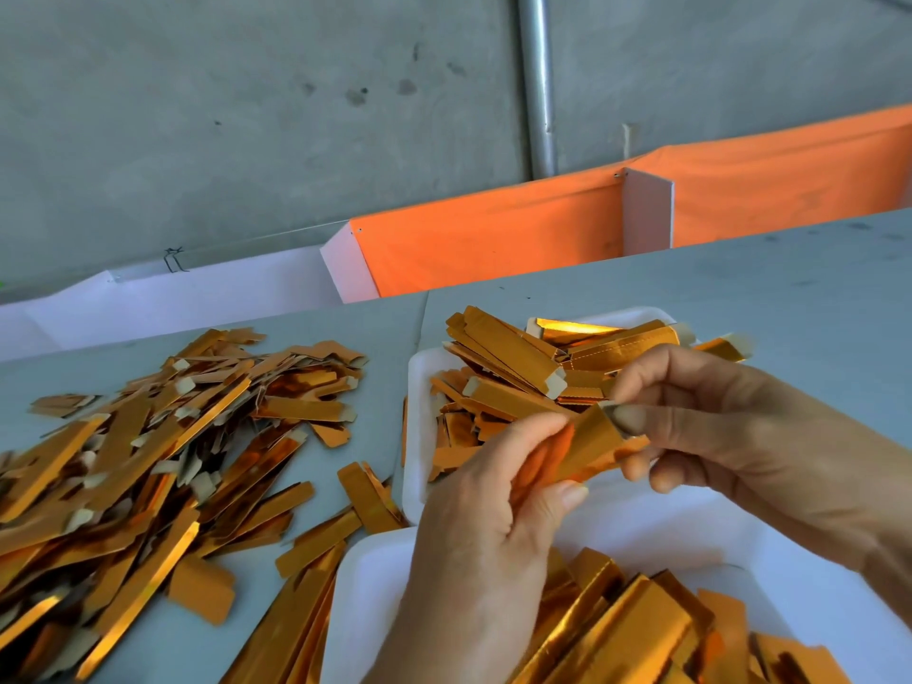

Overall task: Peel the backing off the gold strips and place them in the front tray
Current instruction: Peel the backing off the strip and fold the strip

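Peeling is under way: left hand (486,491) and right hand (701,422) both pinch one gold strip (594,444) (backing not clearly separable); next, drop it into the near tray (375,575).

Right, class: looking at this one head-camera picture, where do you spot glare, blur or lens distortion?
Head view: glare flashes off the gold strips in the front tray and far tray; the table edge tilts and bows from the wide lens; the left hand and right hand look slightly soft.
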Demonstrator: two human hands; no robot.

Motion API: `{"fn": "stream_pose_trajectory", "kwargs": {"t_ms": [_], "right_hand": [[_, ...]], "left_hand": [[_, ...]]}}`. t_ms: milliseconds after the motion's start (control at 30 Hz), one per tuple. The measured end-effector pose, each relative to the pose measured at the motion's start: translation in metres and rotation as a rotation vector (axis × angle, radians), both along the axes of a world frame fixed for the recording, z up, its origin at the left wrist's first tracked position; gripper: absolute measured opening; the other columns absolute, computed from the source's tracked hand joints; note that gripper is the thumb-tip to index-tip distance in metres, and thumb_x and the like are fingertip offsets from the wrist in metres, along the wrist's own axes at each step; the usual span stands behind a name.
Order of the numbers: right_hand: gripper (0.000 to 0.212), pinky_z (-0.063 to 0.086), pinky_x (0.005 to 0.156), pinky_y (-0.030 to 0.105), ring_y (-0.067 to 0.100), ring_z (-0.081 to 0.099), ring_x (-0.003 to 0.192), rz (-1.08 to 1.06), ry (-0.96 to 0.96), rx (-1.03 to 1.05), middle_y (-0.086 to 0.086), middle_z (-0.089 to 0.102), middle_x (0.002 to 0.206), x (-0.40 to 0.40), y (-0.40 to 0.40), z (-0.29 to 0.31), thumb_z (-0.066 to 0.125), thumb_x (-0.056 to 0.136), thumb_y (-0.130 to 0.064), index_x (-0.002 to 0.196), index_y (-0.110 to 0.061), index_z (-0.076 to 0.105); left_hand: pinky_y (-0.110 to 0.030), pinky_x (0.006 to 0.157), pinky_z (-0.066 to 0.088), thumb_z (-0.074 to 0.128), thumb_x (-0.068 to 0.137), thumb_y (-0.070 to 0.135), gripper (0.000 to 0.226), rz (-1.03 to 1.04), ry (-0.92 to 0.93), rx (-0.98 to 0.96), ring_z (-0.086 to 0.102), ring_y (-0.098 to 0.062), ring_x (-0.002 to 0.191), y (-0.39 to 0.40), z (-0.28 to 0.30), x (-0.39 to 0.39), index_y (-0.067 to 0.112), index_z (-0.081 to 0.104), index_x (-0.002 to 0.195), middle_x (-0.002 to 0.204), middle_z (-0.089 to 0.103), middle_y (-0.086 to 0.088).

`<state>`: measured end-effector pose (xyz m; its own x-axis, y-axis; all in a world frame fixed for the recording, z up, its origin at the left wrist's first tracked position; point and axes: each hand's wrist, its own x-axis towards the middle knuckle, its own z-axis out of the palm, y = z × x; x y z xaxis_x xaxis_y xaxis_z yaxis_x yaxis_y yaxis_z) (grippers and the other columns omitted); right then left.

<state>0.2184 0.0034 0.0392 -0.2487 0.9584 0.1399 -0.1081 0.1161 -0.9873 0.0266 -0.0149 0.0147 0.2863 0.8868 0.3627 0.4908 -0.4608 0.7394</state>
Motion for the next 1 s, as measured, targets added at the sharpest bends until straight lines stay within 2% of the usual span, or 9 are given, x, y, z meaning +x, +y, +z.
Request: {"fn": "stream_pose_trajectory", "kwargs": {"t_ms": [133, 267, 367, 533, 600, 767, 833, 933, 1000], "right_hand": [[0.011, 0.051, 0.051, 0.021, 0.018, 0.066, 0.058, -0.019, -0.076, 0.128, 0.004, 0.067, 0.07, -0.001, 0.001, 0.001, 0.068, 0.064, -0.026, 0.073, -0.019, 0.067], [0.005, 0.052, 0.057, 0.022, 0.021, 0.068, 0.069, 0.03, -0.119, 0.163, 0.007, 0.07, 0.079, 0.006, 0.001, 0.001, 0.072, 0.082, -0.024, 0.084, -0.019, 0.071], [0.02, 0.053, 0.059, 0.023, 0.022, 0.068, 0.074, 0.107, -0.142, 0.149, 0.008, 0.069, 0.085, 0.01, -0.001, 0.001, 0.073, 0.071, -0.027, 0.09, -0.021, 0.071], [0.01, 0.051, 0.053, 0.021, 0.017, 0.062, 0.059, 0.08, -0.14, 0.131, 0.004, 0.065, 0.067, 0.007, -0.002, 0.003, 0.08, 0.073, -0.019, 0.079, -0.019, 0.071], [0.004, 0.049, 0.051, 0.021, 0.017, 0.058, 0.055, 0.065, -0.108, 0.1, 0.005, 0.061, 0.064, 0.005, -0.003, 0.005, 0.07, 0.072, -0.018, 0.076, -0.017, 0.07], [0.023, 0.044, 0.046, 0.018, 0.014, 0.05, 0.042, 0.039, -0.182, 0.066, 0.005, 0.053, 0.051, 0.002, -0.004, 0.006, 0.078, 0.073, -0.011, 0.076, -0.009, 0.056], [0.021, 0.041, 0.045, 0.017, 0.014, 0.047, 0.04, 0.025, -0.206, 0.065, 0.008, 0.051, 0.048, 0.001, -0.002, 0.003, 0.075, 0.069, -0.007, 0.072, -0.011, 0.055], [0.005, 0.044, 0.047, 0.018, 0.017, 0.052, 0.047, 0.108, -0.055, -0.02, 0.011, 0.054, 0.056, 0.002, -0.002, 0.003, 0.068, 0.074, -0.01, 0.076, -0.011, 0.063], [0.016, 0.049, 0.049, 0.022, 0.018, 0.057, 0.055, 0.19, 0.085, -0.093, 0.014, 0.057, 0.064, 0.007, -0.002, 0.002, 0.061, 0.076, -0.019, 0.086, -0.008, 0.069]], "left_hand": [[0.002, 0.089, 0.032, 0.059, 0.088, 0.035, 0.038, -0.017, -0.012, 0.003, 0.044, 0.021, 0.112, 0.001, 0.003, 0.001, 0.058, 0.049, 0.117, 0.118, 0.048, 0.044], [0.0, 0.092, 0.033, 0.06, 0.09, 0.03, 0.042, -0.036, -0.063, -0.026, 0.045, 0.019, 0.114, 0.001, 0.003, -0.001, 0.055, 0.05, 0.122, 0.119, 0.053, 0.039], [-0.004, 0.092, 0.039, 0.062, 0.089, 0.026, 0.045, -0.051, -0.091, -0.053, 0.048, 0.016, 0.113, 0.0, 0.004, -0.002, 0.056, 0.052, 0.121, 0.116, 0.057, 0.037], [0.003, 0.082, 0.035, 0.065, 0.086, 0.016, 0.038, -0.084, -0.117, -0.061, 0.055, 0.015, 0.104, -0.002, 0.006, -0.001, 0.047, 0.053, 0.105, 0.106, 0.063, 0.033], [0.001, 0.081, 0.036, 0.066, 0.086, 0.017, 0.035, -0.086, -0.109, -0.05, 0.057, 0.012, 0.103, -0.002, 0.006, -0.001, 0.045, 0.052, 0.103, 0.105, 0.064, 0.031], [-0.002, 0.08, 0.039, 0.067, 0.085, 0.018, 0.035, -0.076, -0.035, -0.003, 0.057, 0.01, 0.103, -0.002, 0.006, -0.001, 0.045, 0.053, 0.103, 0.105, 0.063, 0.029], [-0.003, 0.079, 0.04, 0.067, 0.085, 0.019, 0.036, -0.068, -0.002, 0.009, 0.056, 0.01, 0.102, -0.002, 0.006, 0.0, 0.047, 0.054, 0.102, 0.104, 0.062, 0.03], [-0.002, 0.077, 0.04, 0.067, 0.085, 0.019, 0.035, -0.064, -0.012, -0.003, 0.057, 0.01, 0.099, -0.001, 0.007, -0.002, 0.047, 0.055, 0.101, 0.102, 0.063, 0.028], [-0.001, 0.077, 0.039, 0.067, 0.085, 0.019, 0.034, -0.066, -0.037, -0.019, 0.058, 0.008, 0.099, -0.001, 0.008, -0.004, 0.047, 0.056, 0.1, 0.1, 0.064, 0.026]]}}
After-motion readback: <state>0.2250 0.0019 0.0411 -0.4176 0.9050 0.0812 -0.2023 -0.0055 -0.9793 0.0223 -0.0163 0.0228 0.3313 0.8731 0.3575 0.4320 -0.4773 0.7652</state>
